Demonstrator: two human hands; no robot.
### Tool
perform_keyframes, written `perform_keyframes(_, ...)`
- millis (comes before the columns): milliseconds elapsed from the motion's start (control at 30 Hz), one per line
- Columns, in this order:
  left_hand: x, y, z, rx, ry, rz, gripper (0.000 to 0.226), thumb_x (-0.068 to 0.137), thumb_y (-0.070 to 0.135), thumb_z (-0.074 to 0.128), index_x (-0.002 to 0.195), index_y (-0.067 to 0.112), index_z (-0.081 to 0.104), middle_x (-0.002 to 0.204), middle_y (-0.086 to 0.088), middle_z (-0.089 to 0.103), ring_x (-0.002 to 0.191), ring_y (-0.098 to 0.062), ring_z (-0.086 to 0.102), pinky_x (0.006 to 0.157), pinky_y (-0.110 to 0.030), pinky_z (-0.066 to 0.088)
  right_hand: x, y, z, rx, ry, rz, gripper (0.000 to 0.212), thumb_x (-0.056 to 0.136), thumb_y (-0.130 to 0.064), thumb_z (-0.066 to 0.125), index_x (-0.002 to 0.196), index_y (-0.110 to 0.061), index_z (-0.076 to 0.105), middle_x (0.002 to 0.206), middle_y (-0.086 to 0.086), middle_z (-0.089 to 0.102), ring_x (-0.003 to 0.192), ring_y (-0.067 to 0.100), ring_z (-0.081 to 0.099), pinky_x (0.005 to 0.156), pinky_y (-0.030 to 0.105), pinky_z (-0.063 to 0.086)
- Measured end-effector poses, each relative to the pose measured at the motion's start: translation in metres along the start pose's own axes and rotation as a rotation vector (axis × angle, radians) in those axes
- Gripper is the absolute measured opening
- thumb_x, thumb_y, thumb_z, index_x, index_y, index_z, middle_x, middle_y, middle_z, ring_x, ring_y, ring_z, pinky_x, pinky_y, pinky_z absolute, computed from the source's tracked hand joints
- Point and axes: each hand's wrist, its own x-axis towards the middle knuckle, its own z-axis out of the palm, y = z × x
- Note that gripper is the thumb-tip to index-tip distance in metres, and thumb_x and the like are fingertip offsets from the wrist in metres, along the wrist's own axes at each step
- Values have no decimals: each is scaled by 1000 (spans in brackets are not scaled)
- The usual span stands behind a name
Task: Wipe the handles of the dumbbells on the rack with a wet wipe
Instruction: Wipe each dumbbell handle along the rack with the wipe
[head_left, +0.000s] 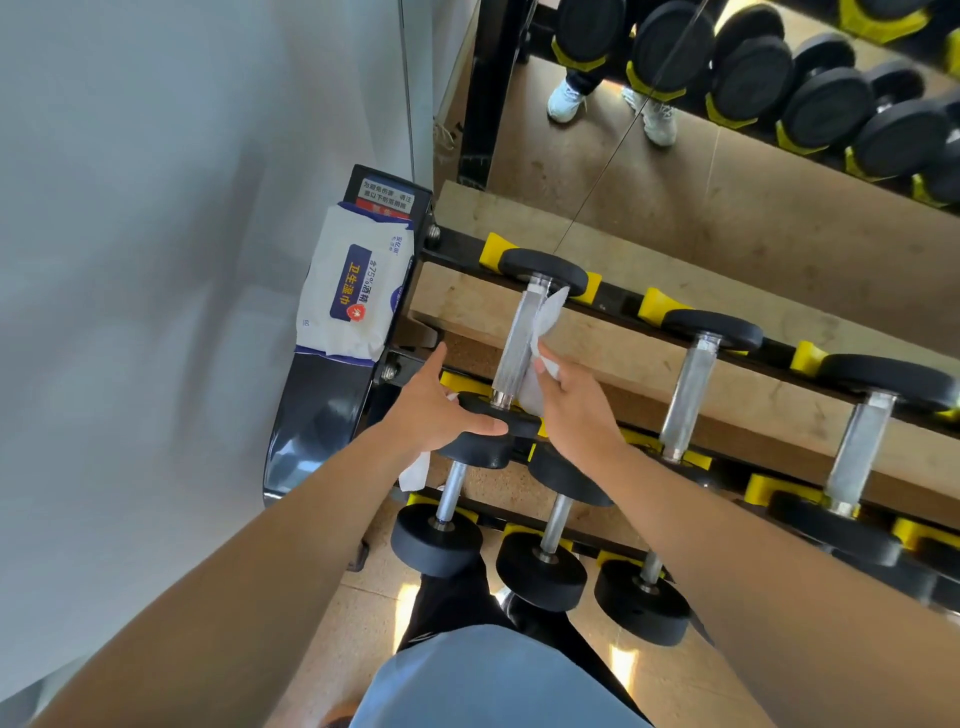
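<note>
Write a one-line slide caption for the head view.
Right hand presses a wet wipe against the leftmost top-row dumbbell's handle; left hand steadies its near end.

Head-worn view, looking steeply down, close over dumbbell rack (613, 306)

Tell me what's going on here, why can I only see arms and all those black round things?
The camera sits on a person's head and looks down, so you see only their arms. The black round things are the ends of dumbbells, weights for exercise, resting on a rack with yellow holders. The right hand holds a white wet wipe against the shiny handle of the nearest top dumbbell to clean it. The left hand rests on that dumbbell's black end; something white peeks out under it. The pack of wipes lies on the rack's left end. The mirror behind reflects the weights.
</note>
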Motion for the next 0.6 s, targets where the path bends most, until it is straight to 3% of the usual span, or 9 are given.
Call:
perform_keyframes(67, -2, -4, 2, 20, 29, 57, 129, 66, 26, 94, 161, 32, 6, 141, -18, 52, 129, -29, 54, 95, -29, 48, -19, 1, -1, -71, -67, -63, 43, 109, -34, 36, 151, -31, 44, 101, -5, 69, 91, 18, 69, 68, 22, 49)
perform_keyframes(100, -4, -6, 3, 41, 48, 99, 127, 68, 29, 93, 161, 31, 7, 121, -16, 60, 120, -28, 59, 88, -22, 49, -30, 4, -2, -144, -114, -137, 40, 108, -31, 39, 147, -29, 49, 114, -3, 71, 105, 17, 68, 83, 26, 53)
perform_keyframes(167, -8, -13, 4, 97, 99, 188, 124, 68, 34, 92, 161, 29, 10, 92, 2, 57, 95, -12, 63, 71, -13, 47, -46, 8, -8, -294, -202, -306, 37, 107, -27, 43, 143, -27, 53, 141, -5, 60, 129, 11, 55, 107, 33, 45)
perform_keyframes(233, -12, -21, 7, 109, 145, 234, 122, 67, 36, 92, 160, 33, 12, 93, 12, 54, 86, -5, 59, 70, -14, 43, -39, 3, -15, -323, -189, -342, 37, 108, -27, 42, 143, -30, 53, 151, -10, 49, 140, 6, 42, 118, 32, 33)
perform_keyframes(333, -15, -35, 14, 66, 181, 226, 120, 68, 30, 92, 159, 35, 14, 114, 19, 52, 103, -9, 59, 87, -24, 48, -16, -11, -14, -253, -126, -330, 36, 108, -24, 42, 140, -27, 56, 141, -9, 59, 131, 9, 52, 108, 25, 42)
perform_keyframes(400, -18, -43, 19, 71, 236, 212, 118, 69, 24, 90, 159, 33, 14, 101, 13, 56, 95, -11, 60, 82, -22, 48, -8, -17, -7, -270, -221, -307, 35, 108, -24, 41, 139, -24, 59, 124, -8, 67, 115, 13, 62, 82, 9, 42)
perform_keyframes(433, -19, -46, 20, 74, 267, 205, 117, 70, 21, 89, 159, 32, 14, 91, 9, 55, 88, -10, 59, 77, -18, 46, -10, -17, -4, -276, -280, -305, 35, 109, -25, 40, 138, -24, 59, 122, -7, 68, 113, 14, 63, 79, 8, 40)
perform_keyframes(533, -24, -54, 20, 48, 364, 180, 109, 75, 9, 83, 159, 30, 16, 83, 2, 56, 79, -9, 58, 66, -11, 42, -18, -5, -5, -194, -341, -271, 37, 109, -27, 37, 141, -24, 57, 135, -3, 64, 124, 15, 58, 98, 22, 44)
perform_keyframes(600, -29, -56, 20, -13, 452, 150, 99, 80, 5, 79, 158, 28, 23, 85, 2, 58, 81, -11, 60, 65, -8, 43, -18, 7, -17, -213, -344, -219, 38, 110, -27, 36, 140, -22, 57, 132, 0, 66, 121, 17, 59, 92, 20, 41)
